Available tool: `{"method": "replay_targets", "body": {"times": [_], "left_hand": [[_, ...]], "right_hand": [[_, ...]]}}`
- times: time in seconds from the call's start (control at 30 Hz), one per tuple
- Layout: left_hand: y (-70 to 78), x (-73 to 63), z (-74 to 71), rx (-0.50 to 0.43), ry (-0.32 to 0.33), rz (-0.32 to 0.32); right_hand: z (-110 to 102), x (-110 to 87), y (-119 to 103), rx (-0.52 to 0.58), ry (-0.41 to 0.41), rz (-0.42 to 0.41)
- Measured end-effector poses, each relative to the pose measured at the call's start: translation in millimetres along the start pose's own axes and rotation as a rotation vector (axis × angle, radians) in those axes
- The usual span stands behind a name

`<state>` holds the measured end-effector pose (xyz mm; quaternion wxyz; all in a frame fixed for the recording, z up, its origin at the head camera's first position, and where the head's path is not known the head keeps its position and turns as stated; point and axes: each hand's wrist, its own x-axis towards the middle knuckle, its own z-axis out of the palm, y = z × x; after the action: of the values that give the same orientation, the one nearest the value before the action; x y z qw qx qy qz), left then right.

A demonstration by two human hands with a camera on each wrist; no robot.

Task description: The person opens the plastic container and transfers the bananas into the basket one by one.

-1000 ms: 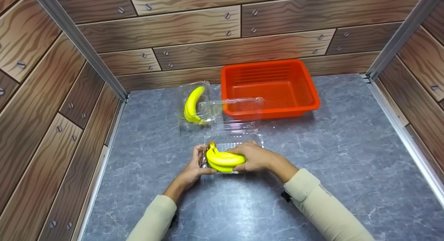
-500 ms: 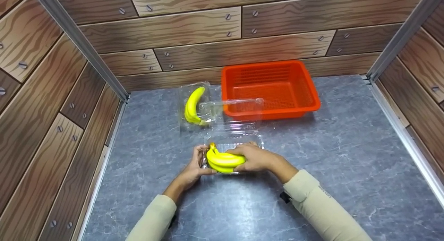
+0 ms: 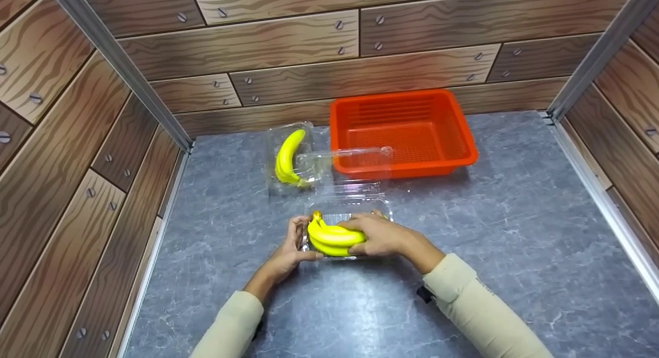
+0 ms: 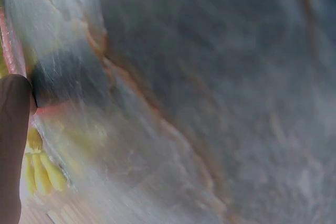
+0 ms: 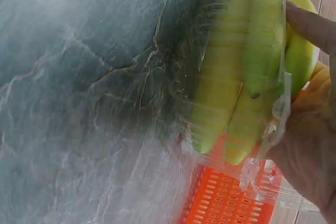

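Barely anything has shifted since half a second ago: right hand (image 3: 383, 235), left hand (image 3: 284, 256) and near banana bunch (image 3: 335, 238) keep their places. From that bunch, the red basket (image 3: 427, 170) stands at 1 o'clock; the open clear container (image 3: 335, 217) surrounds it; a clear box (image 3: 275, 137), at 11, holds more bananas (image 3: 287, 157). Right fingers grip the bunch's 3 o'clock end; left fingers hold the container's 9 o'clock end.

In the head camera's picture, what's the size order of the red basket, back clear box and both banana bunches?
1. Red plastic basket
2. Back clear plastic box
3. Front banana bunch and back banana bunch: order unsure, since the front one sits nearer the camera and the right hand partly covers it.
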<state>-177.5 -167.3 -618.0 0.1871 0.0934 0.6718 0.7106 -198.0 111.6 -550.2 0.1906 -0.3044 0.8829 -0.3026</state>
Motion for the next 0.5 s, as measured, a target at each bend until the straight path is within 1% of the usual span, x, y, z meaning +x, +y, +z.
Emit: {"method": "replay_targets", "body": {"times": [0.17, 0.3, 0.5], "left_hand": [[-2.1, 0.7, 0.2, 0.027, 0.011, -0.01], [-1.6, 0.9, 0.3, 0.04, 0.022, -0.017], [-0.9, -0.1, 0.2, 0.045, 0.016, -0.015]], "right_hand": [[-4, -5.0, -2, -0.047, 0.036, -0.04], [-14, -10.5, -7, -0.104, 0.073, -0.071], [-31, -23.5, -14, -0.124, 0.109, -0.094]]}}
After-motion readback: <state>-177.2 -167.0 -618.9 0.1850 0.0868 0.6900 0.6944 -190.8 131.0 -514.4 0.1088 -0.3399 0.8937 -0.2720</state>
